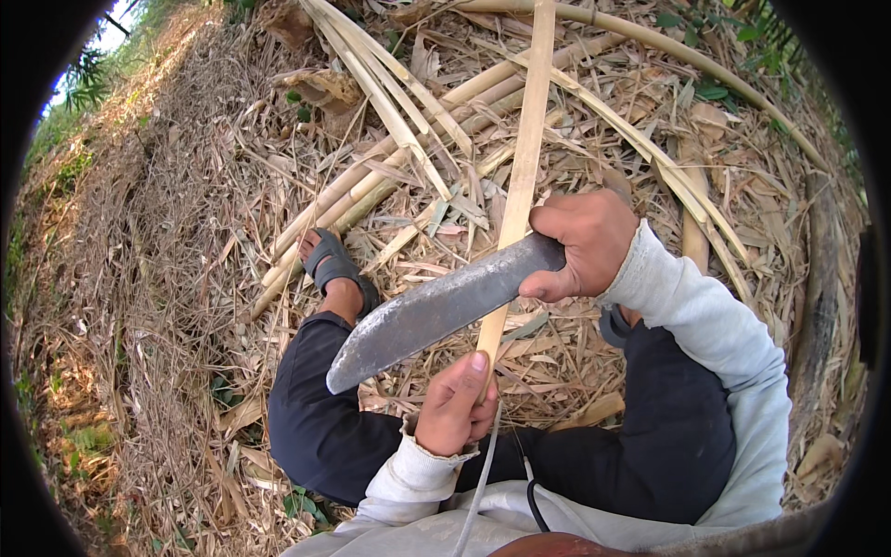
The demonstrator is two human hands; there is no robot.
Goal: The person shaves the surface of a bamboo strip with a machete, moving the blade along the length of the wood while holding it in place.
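My right hand [591, 243] is closed around the grip end of a machete [432, 311], its thumb lying along the base of the blade. The broad dark-grey blade slants down to the left, crossing over a long pale bamboo strip [527, 153]. Whether the edge bites into the strip cannot be seen. My left hand [455, 406] pinches the strip's near end between thumb and fingers, just below the blade. From there the strip runs away from me to the top of the view. Most of the machete's handle is hidden by my right hand.
Split bamboo strips [394, 111] lie at the upper middle, with more strips [664, 167] to the right. Bamboo poles [348, 200] rest near my left sandal [336, 265]. A curved pole [668, 46] arcs across the upper right. Dry leaf litter [186, 260] covers the ground.
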